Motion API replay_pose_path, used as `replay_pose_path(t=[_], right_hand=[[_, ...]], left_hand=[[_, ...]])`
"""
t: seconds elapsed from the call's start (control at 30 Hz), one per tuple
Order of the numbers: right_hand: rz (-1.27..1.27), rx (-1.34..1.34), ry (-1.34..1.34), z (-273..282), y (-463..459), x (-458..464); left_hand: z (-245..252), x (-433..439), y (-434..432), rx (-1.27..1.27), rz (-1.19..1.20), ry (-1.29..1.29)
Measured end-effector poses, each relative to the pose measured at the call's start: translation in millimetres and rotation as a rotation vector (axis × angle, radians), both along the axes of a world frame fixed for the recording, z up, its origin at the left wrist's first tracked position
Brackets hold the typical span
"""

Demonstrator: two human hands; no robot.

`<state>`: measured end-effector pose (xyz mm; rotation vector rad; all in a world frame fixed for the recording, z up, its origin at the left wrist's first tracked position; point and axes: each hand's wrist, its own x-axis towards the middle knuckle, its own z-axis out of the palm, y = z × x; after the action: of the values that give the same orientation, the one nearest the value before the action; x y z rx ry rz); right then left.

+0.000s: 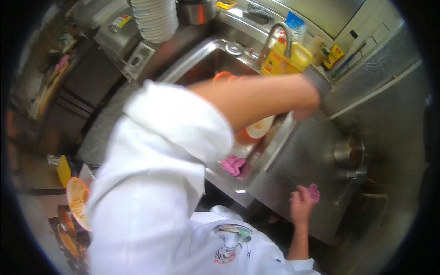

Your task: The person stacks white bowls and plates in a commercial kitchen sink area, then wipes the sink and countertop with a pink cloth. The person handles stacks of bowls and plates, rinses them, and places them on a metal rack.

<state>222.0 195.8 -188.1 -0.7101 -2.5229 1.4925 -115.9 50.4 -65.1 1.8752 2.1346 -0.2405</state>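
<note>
My left arm, in a rolled white sleeve, reaches across a stainless steel sink [280, 144]. My left hand [307, 101] is bent down by the sink's far right rim, blurred. A dark grey object [318, 80] lies against it; I cannot tell whether it is gripped. My right hand [301, 204], low on the right over the steel drainboard [292, 165], holds a crumpled pink cloth [314, 193]. Another pink cloth [233, 165] lies at the sink's near corner. Inside the sink sits an orange-rimmed white bowl [258, 129], partly hidden by my arm.
Behind the sink stand a curved tap [288, 37] and a yellow detergent jug [287, 56]. A tall stack of white bowls [154, 19] rises at the back left. Metal pots [349, 151] sit at the right. A bowl with food remains [78, 199] is at lower left.
</note>
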Motion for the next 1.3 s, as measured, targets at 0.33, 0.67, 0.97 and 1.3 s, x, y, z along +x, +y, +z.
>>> replay_pose_path(t=[0.33, 0.67, 0.97, 1.3], right_hand=[[0.221, 0.644, -0.189, -17.6, 92.0, 6.9], [0.299, 0.182, -0.301, -63.8, 146.3, -29.9], [0.150, 0.788, -0.394, 2.6, 90.9, -15.1], [0.147, 0.771, -0.267, 11.8, 90.6, -37.3]], left_hand=[[-133.1, 52.0, -123.5, 0.162, 0.759, -0.414], [-96.7, 95.5, -231.7, 1.206, 1.153, -0.755], [-91.8, 394.3, -453.5, 2.184, 2.616, -0.687], [-142.4, 481.7, -523.5, 2.859, 2.179, -0.057]])
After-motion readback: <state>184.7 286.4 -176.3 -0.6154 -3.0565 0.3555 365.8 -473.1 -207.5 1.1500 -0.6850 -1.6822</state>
